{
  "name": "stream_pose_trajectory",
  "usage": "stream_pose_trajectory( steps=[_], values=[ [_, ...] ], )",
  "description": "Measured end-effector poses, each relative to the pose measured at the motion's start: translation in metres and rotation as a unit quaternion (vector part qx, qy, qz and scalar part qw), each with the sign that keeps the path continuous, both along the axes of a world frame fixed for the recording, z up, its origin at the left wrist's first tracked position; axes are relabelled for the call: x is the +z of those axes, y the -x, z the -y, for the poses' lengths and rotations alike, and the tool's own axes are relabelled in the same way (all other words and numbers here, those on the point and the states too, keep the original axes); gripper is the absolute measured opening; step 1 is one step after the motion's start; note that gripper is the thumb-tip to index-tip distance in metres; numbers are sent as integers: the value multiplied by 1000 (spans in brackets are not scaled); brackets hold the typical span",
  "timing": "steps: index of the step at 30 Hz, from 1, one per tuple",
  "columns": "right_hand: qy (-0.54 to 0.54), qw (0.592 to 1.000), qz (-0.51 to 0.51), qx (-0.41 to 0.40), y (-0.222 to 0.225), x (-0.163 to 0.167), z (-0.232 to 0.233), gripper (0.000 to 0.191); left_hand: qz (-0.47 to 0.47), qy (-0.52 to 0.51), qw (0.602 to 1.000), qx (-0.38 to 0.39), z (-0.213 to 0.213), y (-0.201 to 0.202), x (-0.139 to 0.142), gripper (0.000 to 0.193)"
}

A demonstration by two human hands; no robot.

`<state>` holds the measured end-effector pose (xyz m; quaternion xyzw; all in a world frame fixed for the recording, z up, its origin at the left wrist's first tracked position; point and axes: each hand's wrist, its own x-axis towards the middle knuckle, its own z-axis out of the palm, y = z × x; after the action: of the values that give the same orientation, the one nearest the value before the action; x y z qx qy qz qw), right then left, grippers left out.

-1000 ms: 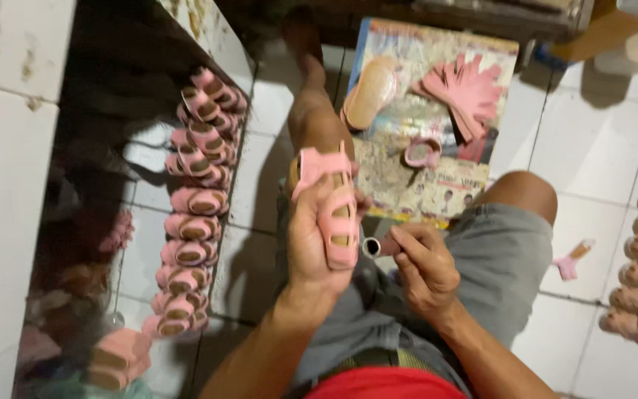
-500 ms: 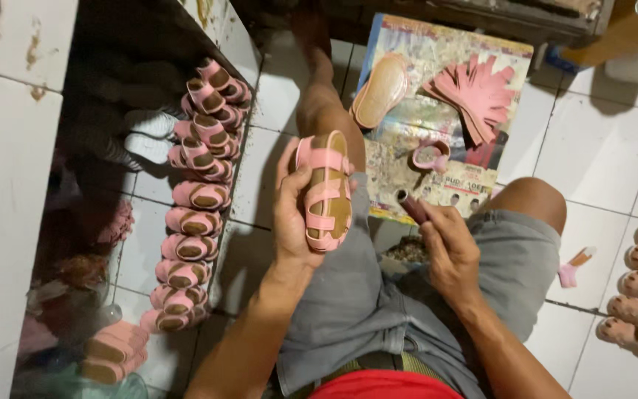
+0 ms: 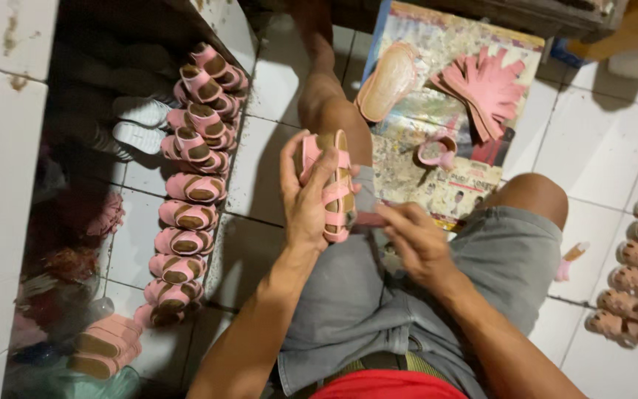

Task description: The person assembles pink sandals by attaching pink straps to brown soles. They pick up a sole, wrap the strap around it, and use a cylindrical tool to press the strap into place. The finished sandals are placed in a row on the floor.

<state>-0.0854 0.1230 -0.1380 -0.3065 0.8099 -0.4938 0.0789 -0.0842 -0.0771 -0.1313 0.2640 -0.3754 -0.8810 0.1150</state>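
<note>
Left hand (image 3: 306, 201) gripped a pink sandal (image 3: 331, 186) upright over the lap, fingers wrapped around its sole. Right hand (image 3: 416, 240) pinched the pink strap at the sandal's lower end. Finished pink sandals (image 3: 190, 185) sat in a row on the tiled floor (image 3: 267, 170), left.

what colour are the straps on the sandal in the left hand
Pink. The sandal gripped by the left hand has pink straps over a tan footbed, seen in the head view.
</note>
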Motion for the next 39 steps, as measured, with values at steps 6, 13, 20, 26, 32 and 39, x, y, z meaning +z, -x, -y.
stream_pose_trajectory(
  steps=[6, 13, 20, 26, 32, 39],
  values=[
    [42, 998, -42, -4, -10, 1, 0, 42, 13, -3, 1000, -5, -2, -1, -1, 60],
    [22, 1000, 8, -6, 5, -8, 8, 40, 13, -11, 1000, -20, 7, -4, 4, 58],
    [72, 997, -29, 21, -16, -14, 15, 39, 29, -57, 997, -32, 1, -2, 5, 56],
    [39, 999, 20, -5, 4, -16, 6, 40, 19, -76, 994, -70, 11, -3, 5, 57],
    [85, 996, -13, -23, 4, -12, 13, 38, -1, -40, 997, -69, 2, -3, -2, 56],
    [-14, 997, -75, -10, 25, -4, 4, 42, 30, -28, 996, -83, 6, -3, 2, 52]
  ],
)
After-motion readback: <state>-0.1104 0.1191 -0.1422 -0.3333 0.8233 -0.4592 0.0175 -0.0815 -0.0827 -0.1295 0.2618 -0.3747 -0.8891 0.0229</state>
